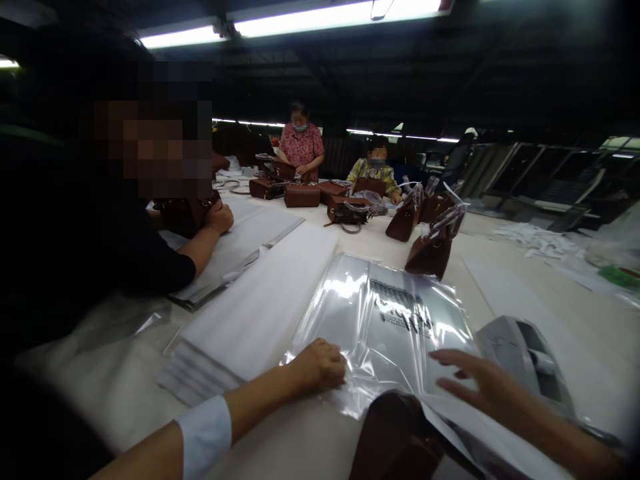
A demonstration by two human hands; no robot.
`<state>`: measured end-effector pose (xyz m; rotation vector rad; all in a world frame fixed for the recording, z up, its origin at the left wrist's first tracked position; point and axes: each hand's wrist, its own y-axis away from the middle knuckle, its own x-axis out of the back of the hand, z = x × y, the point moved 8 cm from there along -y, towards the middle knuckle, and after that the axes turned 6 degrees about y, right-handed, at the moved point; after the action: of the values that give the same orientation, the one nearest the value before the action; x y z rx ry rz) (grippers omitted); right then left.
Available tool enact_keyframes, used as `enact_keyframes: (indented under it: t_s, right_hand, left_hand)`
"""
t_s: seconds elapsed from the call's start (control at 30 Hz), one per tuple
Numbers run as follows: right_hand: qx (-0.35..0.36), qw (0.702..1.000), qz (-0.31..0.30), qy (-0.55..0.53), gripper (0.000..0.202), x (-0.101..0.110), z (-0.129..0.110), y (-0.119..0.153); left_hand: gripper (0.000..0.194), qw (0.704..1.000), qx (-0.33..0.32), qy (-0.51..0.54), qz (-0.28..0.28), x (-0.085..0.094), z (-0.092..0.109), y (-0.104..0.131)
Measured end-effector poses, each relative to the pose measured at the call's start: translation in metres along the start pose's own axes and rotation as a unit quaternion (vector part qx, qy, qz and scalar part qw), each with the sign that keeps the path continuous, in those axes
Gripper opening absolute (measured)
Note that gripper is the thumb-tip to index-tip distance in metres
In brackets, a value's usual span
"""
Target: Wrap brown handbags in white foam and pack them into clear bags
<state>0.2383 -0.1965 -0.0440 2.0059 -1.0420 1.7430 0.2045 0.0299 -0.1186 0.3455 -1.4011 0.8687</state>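
A stack of clear plastic bags (340, 313) with black printing lies flat on the table in front of me. My left hand (317, 367) rests at the near left corner of the stack, its fingers curled closed; what they hold, if anything, is hidden. Over the right side of the bags hovers my right hand (470, 377), slightly blurred, with thumb and fingers apart and nothing between them. A dark brown handbag (395, 437) stands close to me at the bottom edge, between my forearms. White paper or sheeting (470, 420) lies beside it, under my right forearm.
Folded white foam sheets (260, 300) lie left of the bags. A grey tape dispenser (525, 360) stands at right. Brown handbags (430, 253) with wrapped handles stand beyond. A co-worker in black (125, 240) leans in at left; two more people work at the far side.
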Motion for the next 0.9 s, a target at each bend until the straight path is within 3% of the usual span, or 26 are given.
enact_keyframes:
  t_s: [0.07, 0.2, 0.27, 0.33, 0.43, 0.5, 0.6, 0.67, 0.73, 0.8, 0.9]
  right_hand:
    - [0.043, 0.997, -0.069, 0.013, 0.041, -0.031, -0.01, -0.007]
    - [0.052, 0.988, -0.029, 0.141, 0.063, -0.056, -0.005, -0.002]
    - [0.073, 0.978, -0.01, 0.193, 0.056, -0.061, 0.0, 0.008]
    - [0.07, 0.974, -0.003, 0.214, 0.036, -0.062, 0.003, 0.014]
    - [-0.016, 0.988, 0.013, 0.153, 0.012, -0.054, 0.004, 0.009]
    - [-0.059, 0.991, 0.038, 0.116, 0.028, -0.046, -0.003, -0.002]
    - [-0.046, 0.981, 0.061, 0.18, 0.049, -0.045, -0.016, -0.016]
    - [-0.044, 0.966, 0.05, 0.251, 0.035, -0.054, -0.011, -0.016]
    - [-0.037, 0.956, 0.024, 0.292, 0.019, -0.066, 0.001, -0.01]
    - [-0.019, 0.953, 0.015, 0.302, 0.028, -0.073, 0.012, 0.0]
    - [0.002, 0.953, 0.038, 0.301, 0.04, -0.072, 0.021, 0.011]
  left_hand:
    - [0.027, 0.999, 0.033, -0.02, 0.03, 0.013, -0.018, -0.018]
    - [0.031, 0.989, 0.083, -0.064, 0.105, 0.043, -0.046, -0.062]
    - [0.033, 0.985, 0.073, -0.086, 0.133, 0.053, -0.045, -0.078]
    - [0.037, 0.982, 0.041, -0.105, 0.15, 0.056, -0.036, -0.085]
    - [0.05, 0.98, -0.025, -0.129, 0.151, 0.051, -0.02, -0.084]
    - [0.056, 0.977, -0.063, -0.144, 0.142, 0.047, -0.012, -0.082]
    - [0.031, 0.973, -0.104, -0.166, 0.124, 0.048, 0.0, -0.088]
    - [0.014, 0.97, -0.125, -0.176, 0.116, 0.056, 0.009, -0.091]
    - [0.013, 0.967, -0.146, -0.181, 0.106, 0.063, 0.014, -0.088]
    - [0.014, 0.967, -0.153, -0.184, 0.092, 0.064, 0.011, -0.076]
    - [0.016, 0.974, -0.129, -0.178, 0.053, 0.051, -0.013, -0.044]
